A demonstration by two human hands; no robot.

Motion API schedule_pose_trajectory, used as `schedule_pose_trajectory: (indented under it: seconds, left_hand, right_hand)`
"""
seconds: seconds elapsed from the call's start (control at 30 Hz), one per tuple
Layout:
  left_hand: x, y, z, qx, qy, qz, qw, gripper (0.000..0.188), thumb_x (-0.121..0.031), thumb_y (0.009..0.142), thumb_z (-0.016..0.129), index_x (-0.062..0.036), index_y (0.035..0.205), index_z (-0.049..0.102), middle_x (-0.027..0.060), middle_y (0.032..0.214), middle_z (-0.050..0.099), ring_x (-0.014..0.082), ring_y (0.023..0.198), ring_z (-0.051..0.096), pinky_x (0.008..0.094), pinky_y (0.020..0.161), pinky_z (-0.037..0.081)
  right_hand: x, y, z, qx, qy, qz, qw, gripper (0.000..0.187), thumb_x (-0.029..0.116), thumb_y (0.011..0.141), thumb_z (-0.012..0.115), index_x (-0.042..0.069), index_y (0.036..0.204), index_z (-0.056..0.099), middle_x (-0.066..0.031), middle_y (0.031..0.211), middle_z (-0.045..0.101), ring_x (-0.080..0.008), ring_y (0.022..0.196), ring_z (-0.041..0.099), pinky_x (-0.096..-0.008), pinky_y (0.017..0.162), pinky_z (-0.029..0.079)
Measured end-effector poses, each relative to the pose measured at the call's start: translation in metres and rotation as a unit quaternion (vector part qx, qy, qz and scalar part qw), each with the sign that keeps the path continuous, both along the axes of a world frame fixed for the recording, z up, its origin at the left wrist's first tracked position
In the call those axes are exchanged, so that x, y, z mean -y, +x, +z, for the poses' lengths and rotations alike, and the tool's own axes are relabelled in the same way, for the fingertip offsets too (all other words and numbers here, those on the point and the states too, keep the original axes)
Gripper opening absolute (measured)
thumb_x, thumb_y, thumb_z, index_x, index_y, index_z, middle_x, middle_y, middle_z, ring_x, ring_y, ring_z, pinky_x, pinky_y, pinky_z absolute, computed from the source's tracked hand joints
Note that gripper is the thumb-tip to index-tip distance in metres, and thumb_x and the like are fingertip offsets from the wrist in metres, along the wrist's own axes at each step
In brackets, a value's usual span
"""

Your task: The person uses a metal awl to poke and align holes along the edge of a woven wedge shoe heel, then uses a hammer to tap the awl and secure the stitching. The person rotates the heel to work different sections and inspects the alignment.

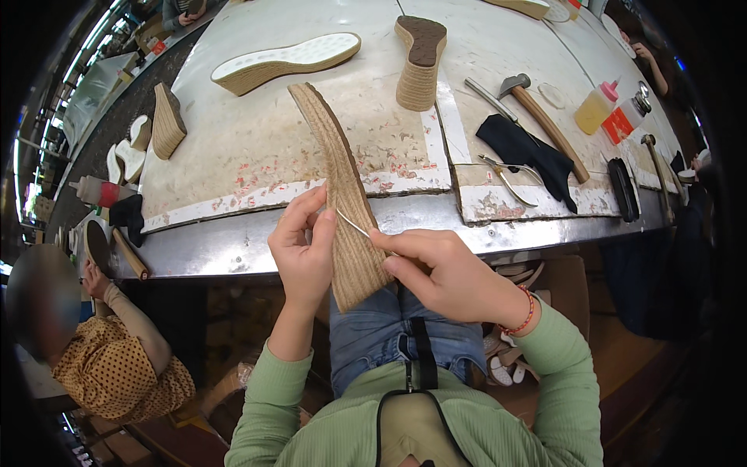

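Note:
An espadrille wedge sole (348, 175), wrapped in tan braided rope, stands tilted in front of me with its thick heel end toward my lap. My left hand (302, 253) closes on its left edge, thumb and fingers bent together there. Between the thumb and fingers of my right hand (447, 272) is a thin, slightly curved metal pick (352, 223). Its tip meets the rope-covered side of the sole, close to my left fingertips. My right fingers also rest near the sole's right edge. The pick's handle is hidden in my hand.
Beyond the table's metal edge (233, 253) lie a white-topped wedge sole (288, 61) and an upright brown-bottomed one (421, 62). To the right are a hammer (545, 124), pincers (510, 179), black cloth (529, 156) and glue bottles (597, 109). A co-worker (124, 358) sits at left.

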State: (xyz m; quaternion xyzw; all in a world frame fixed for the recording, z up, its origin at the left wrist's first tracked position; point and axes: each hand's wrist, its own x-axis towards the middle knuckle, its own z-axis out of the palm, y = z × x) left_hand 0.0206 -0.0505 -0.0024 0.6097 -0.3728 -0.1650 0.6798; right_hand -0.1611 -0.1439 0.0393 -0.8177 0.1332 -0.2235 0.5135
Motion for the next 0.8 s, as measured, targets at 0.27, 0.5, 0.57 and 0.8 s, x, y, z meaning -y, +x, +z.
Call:
schedule_pose_trajectory:
  seconds: [0.27,0.5,0.57,0.8]
  left_hand:
    - [0.001,0.004,-0.003,-0.008,0.004,-0.014,1.0,0.031,0.005,0.088,0.063,0.006,0.12,0.065,0.0099,0.114,0.067,0.004,0.073,0.049,0.0196,0.065,0.043]
    - [0.001,0.001,-0.003,-0.021,-0.005,-0.01,1.0,0.032,0.005,0.088,0.063,0.0062,0.12,0.065,0.0082,0.112,0.067,0.0031,0.072,0.049,0.0187,0.065,0.043]
    - [0.002,0.001,-0.003,-0.032,-0.009,-0.009,0.999,0.031,0.006,0.088,0.063,0.0064,0.119,0.065,0.0086,0.112,0.067,0.0032,0.073,0.049,0.0188,0.065,0.043]
    - [0.002,-0.002,0.005,-0.034,0.002,-0.008,0.999,0.031,0.007,0.086,0.062,0.0078,0.117,0.065,0.0115,0.116,0.066,0.0042,0.074,0.052,0.0199,0.067,0.045]
  right_hand:
    - [-0.006,-0.008,0.007,-0.058,0.163,0.009,0.985,0.035,0.006,0.098,0.055,-0.001,0.132,0.058,-0.001,0.075,0.058,-0.0043,0.058,0.048,-0.0228,0.053,0.041]
    - [-0.004,-0.002,0.015,-0.061,0.112,0.008,0.992,0.034,0.005,0.096,0.057,-0.004,0.128,0.06,-0.0056,0.072,0.055,-0.0087,0.062,0.045,-0.0264,0.057,0.04]
    - [-0.006,-0.001,0.015,-0.062,0.119,0.002,0.991,0.033,0.005,0.096,0.057,-0.004,0.128,0.061,-0.0076,0.073,0.056,-0.0103,0.062,0.046,-0.0276,0.057,0.041]
    - [0.001,0.002,0.029,-0.105,0.044,0.016,0.993,0.034,0.003,0.094,0.058,-0.005,0.126,0.061,-0.0137,0.076,0.063,-0.0154,0.063,0.053,-0.0298,0.06,0.045]
